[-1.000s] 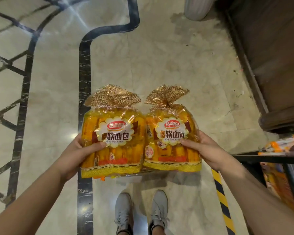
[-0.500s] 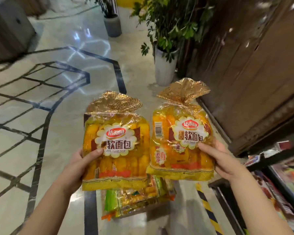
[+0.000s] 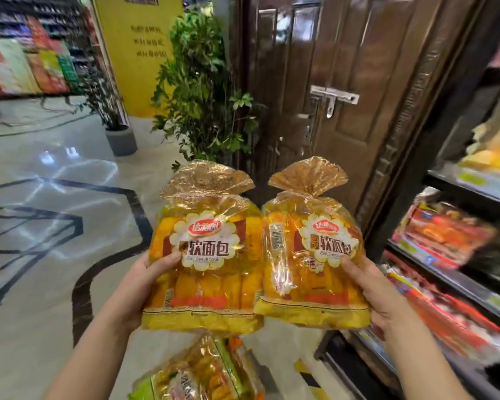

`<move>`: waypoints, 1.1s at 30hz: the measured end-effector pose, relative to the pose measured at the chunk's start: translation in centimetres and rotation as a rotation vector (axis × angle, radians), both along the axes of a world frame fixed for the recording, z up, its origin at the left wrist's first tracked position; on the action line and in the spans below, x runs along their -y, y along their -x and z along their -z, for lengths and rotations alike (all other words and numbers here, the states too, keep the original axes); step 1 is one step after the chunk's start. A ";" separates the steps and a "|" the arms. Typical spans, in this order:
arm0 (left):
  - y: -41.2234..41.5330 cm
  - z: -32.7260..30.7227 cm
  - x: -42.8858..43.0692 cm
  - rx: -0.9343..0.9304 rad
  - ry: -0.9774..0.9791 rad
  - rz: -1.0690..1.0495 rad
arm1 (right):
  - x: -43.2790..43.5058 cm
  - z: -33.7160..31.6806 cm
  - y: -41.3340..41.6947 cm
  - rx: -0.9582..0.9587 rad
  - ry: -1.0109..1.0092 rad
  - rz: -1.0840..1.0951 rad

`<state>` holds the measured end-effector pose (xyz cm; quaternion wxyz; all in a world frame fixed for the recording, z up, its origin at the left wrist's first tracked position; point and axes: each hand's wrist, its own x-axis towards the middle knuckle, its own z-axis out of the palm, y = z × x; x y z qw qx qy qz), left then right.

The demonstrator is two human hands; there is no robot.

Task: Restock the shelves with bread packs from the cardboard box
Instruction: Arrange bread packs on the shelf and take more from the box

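Note:
Two yellow bread packs with gold gathered tops are held up side by side in front of me. My left hand (image 3: 140,287) grips the left bread pack (image 3: 205,264) by its left edge, thumb on the front. My right hand (image 3: 378,301) grips the right bread pack (image 3: 312,264) by its right edge. Both packs are upright and touch each other. Below them, near the bottom of the view, lie more bread packs (image 3: 197,373); the cardboard box under them is hidden. The shelves (image 3: 456,281) stand at the right, blurred, holding red and yellow packaged goods.
A dark brown wooden door (image 3: 344,82) with a metal latch stands straight ahead. A potted green plant (image 3: 202,90) stands left of it, and a second planter (image 3: 120,140) further left. The glossy marble floor (image 3: 41,226) with black inlay lines stretches left. Distant store shelves (image 3: 26,53) are at the far left.
The view has tilted up from the floor to the door and shelves. Both packs have risen with my hands and stay side by side.

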<state>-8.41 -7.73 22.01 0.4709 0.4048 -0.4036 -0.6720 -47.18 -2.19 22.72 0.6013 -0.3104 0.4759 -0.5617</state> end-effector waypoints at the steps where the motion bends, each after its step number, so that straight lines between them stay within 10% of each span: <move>1: 0.2 -0.3 0.2 -0.005 0.006 0.033 | -0.9 -0.4 -0.1 -0.024 0.003 0.002; 17: 7.8 -1.2 -5.1 0.034 0.054 0.675 | -28.9 -2.4 -4.7 -0.198 -0.037 0.630; 33: 29.5 -1.5 -33.4 0.051 0.117 1.145 | -67.4 -3.0 -1.8 -0.304 -0.012 1.155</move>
